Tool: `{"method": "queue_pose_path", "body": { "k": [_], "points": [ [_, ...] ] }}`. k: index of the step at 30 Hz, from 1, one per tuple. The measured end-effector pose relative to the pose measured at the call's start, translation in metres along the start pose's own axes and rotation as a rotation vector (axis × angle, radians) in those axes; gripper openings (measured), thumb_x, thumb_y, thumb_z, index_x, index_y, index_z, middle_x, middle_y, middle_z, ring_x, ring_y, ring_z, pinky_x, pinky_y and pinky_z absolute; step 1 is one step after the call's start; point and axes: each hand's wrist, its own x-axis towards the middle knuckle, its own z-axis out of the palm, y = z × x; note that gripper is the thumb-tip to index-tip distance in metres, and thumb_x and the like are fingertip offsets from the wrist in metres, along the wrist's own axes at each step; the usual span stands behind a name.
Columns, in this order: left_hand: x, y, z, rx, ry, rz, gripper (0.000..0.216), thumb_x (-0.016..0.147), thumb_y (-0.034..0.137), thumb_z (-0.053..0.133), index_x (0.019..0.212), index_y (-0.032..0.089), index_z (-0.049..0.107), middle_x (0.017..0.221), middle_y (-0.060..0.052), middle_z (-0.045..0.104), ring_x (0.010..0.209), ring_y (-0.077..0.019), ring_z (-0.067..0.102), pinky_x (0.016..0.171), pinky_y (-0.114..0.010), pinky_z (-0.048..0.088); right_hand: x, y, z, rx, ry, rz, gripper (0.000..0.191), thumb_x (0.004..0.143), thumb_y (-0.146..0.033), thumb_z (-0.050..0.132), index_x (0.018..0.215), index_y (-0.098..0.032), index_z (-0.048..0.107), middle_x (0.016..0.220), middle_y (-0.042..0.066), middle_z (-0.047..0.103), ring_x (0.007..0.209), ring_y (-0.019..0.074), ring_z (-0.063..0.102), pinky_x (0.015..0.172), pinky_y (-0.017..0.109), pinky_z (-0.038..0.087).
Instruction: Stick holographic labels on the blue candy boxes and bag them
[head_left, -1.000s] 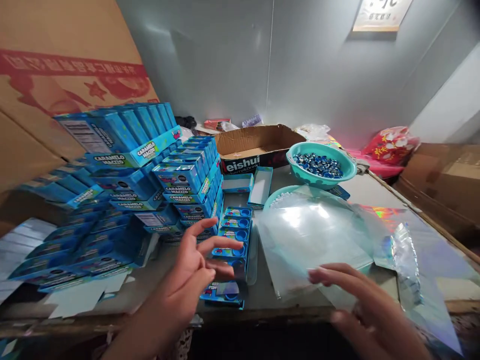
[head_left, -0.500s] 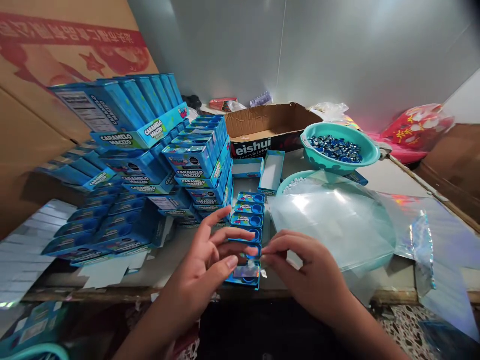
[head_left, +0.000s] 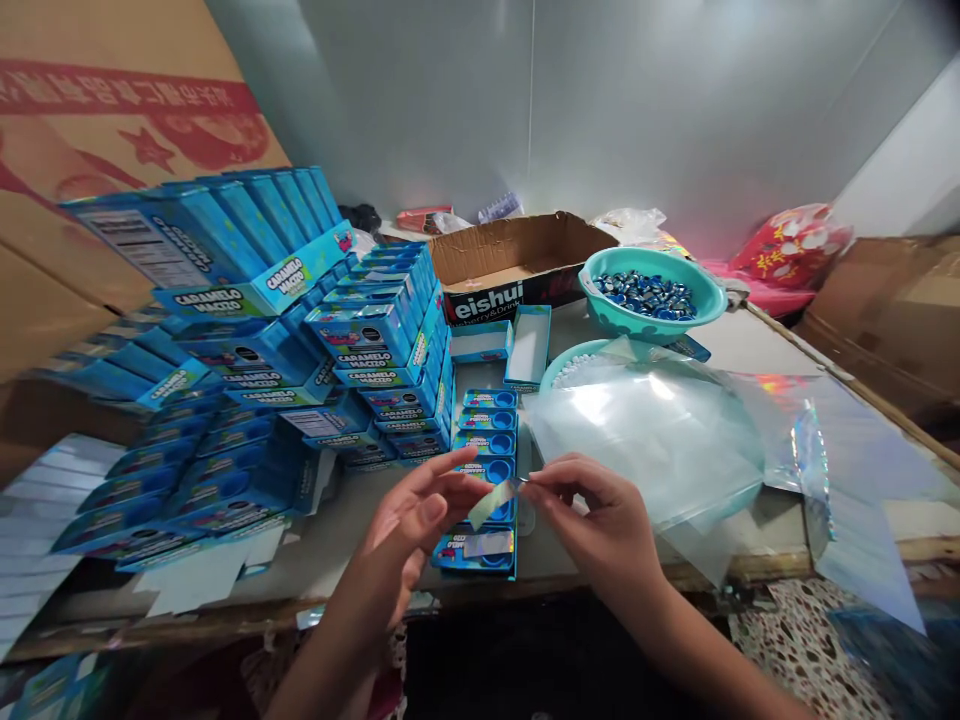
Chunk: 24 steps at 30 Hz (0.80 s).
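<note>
Item: small shiny strip [head_left: 495, 503], pinched at both ends, left hand [head_left: 409, 525] on its lower end, right hand [head_left: 600, 520] on its upper; long axis tilts up toward the right hand. Held just above the nearest blue packet [head_left: 474, 550] in the row at the table's [head_left: 360, 520] front edge

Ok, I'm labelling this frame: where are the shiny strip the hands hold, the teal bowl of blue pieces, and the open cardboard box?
shiny strip [head_left: 491, 503], head view, middle of the strip.
teal bowl [head_left: 701, 318], head view, right rim.
open cardboard box [head_left: 517, 243], head view, inner back wall.
</note>
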Motion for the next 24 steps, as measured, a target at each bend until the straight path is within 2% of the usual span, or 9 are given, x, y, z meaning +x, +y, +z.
{"method": "queue_pose_path", "body": {
  "k": [4,7,11,15,21,24],
  "points": [
    [0.004,-0.006,0.003,0.209,0.107,0.030,0.055,0.066,0.039,0.086,0.114,0.021,0.067,0.090,-0.004,0.073,0.089,-0.0205,0.070,0.078,-0.030,0.056,-0.004,0.004,0.004,-0.049,0.008,-0.004,0.006,0.083,-0.024,0.073,0.080,-0.019,0.074,0.071,0.001,0.068,0.061,0.0113,0.052,0.056,0.025,0.042],
    [0.009,-0.010,0.000,0.267,0.121,0.057,0.047,0.070,0.038,0.083,0.110,0.020,0.067,0.082,-0.001,0.071,0.080,-0.0173,0.069,0.072,-0.028,0.057,-0.005,0.002,0.005,-0.045,0.000,0.033,0.011,0.085,-0.028,0.072,0.080,-0.018,0.075,0.072,0.002,0.069,0.061,0.0119,0.053,0.057,0.026,0.042],
    [0.015,-0.007,-0.006,0.345,0.135,0.107,0.046,0.070,0.044,0.081,0.107,0.019,0.068,0.085,-0.004,0.072,0.083,-0.0208,0.070,0.076,-0.033,0.059,-0.006,-0.001,0.007,-0.029,0.002,0.089,0.019,0.086,-0.033,0.070,0.077,-0.017,0.075,0.069,0.003,0.069,0.060,0.0130,0.054,0.056,0.026,0.042],
    [0.021,0.000,-0.008,0.421,0.093,0.088,0.043,0.071,0.041,0.079,0.107,0.020,0.068,0.087,-0.004,0.071,0.088,-0.0220,0.070,0.081,-0.036,0.059,-0.010,0.002,0.010,-0.022,0.011,0.174,0.023,0.086,-0.036,0.069,0.074,-0.017,0.073,0.066,0.002,0.068,0.059,0.0133,0.054,0.056,0.025,0.042],
    [0.032,-0.002,-0.004,0.615,0.058,0.030,0.061,0.074,0.035,0.073,0.131,0.023,0.056,0.096,-0.003,0.065,0.081,-0.0192,0.069,0.066,-0.031,0.057,-0.015,0.018,0.012,-0.149,0.056,0.188,0.025,0.084,-0.035,0.068,0.068,-0.016,0.071,0.062,0.002,0.066,0.058,0.0138,0.055,0.055,0.025,0.040],
    [0.034,-0.003,-0.001,0.709,0.049,-0.003,0.061,0.076,0.034,0.070,0.133,0.025,0.054,0.102,-0.004,0.063,0.078,-0.0196,0.070,0.061,-0.030,0.055,-0.018,0.026,0.012,-0.148,0.076,0.229,0.027,0.083,-0.036,0.068,0.067,-0.015,0.070,0.062,0.003,0.066,0.057,0.0145,0.055,0.054,0.025,0.040]
  ]
}}
